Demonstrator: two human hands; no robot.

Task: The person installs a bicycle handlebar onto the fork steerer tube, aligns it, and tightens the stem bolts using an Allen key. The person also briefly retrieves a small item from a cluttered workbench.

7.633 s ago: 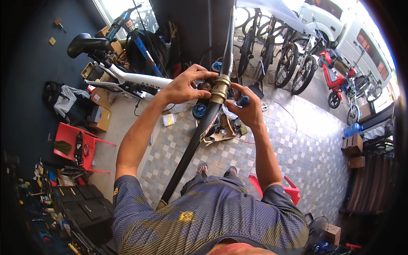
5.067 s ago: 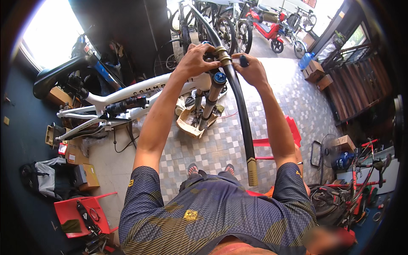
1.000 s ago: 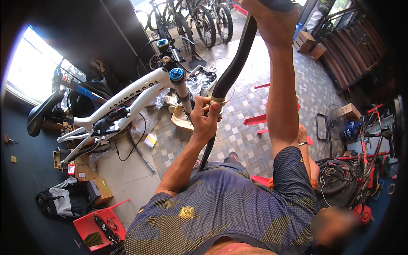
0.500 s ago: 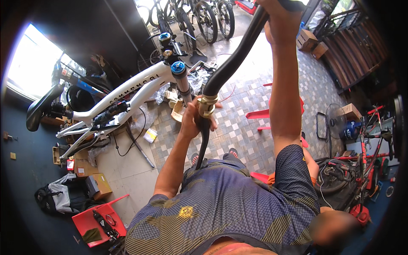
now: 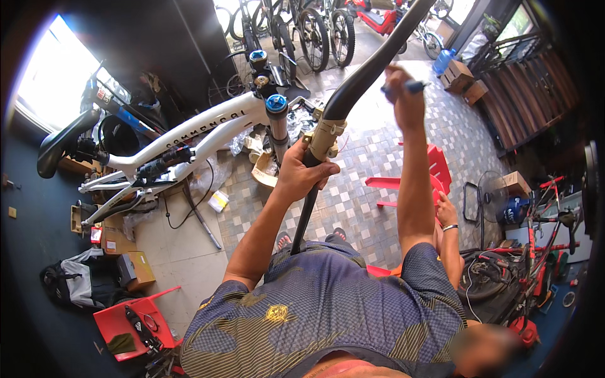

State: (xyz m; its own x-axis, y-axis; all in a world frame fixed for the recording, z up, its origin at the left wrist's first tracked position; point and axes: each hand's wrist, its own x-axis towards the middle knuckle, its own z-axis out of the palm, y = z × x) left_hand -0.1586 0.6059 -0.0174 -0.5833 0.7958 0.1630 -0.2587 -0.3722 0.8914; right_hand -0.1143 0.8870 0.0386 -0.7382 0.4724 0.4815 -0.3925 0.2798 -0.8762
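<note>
A black bicycle handlebar (image 5: 362, 79) stands on end before me, its lower end against my shirt. My left hand (image 5: 299, 173) is wrapped round it just below the bronze-coloured stem clamp (image 5: 327, 138) fixed at its middle. Off the bar to the right, my right hand (image 5: 403, 104) is raised and closed round a short dark-blue rod-like thing (image 5: 412, 87), blurred, whose exact kind I cannot make out. Left of the bar is a white bike frame (image 5: 208, 131) with a black saddle (image 5: 66, 142) and a fork topped by blue caps (image 5: 276, 103).
Another person's forearm (image 5: 449, 242) shows beside a red plastic chair (image 5: 438, 167) at right. Bike parts (image 5: 535, 236) crowd the right wall. At lower left are a red chair (image 5: 135, 321), cartons (image 5: 135, 269) and a bag (image 5: 82, 283). Several bicycles (image 5: 313, 41) stand at the back.
My right hand has let go of the handlebar's upper part and dropped slightly, now with the dark-blue thing in it. My left hand and the bar's clamp have shifted a little right.
</note>
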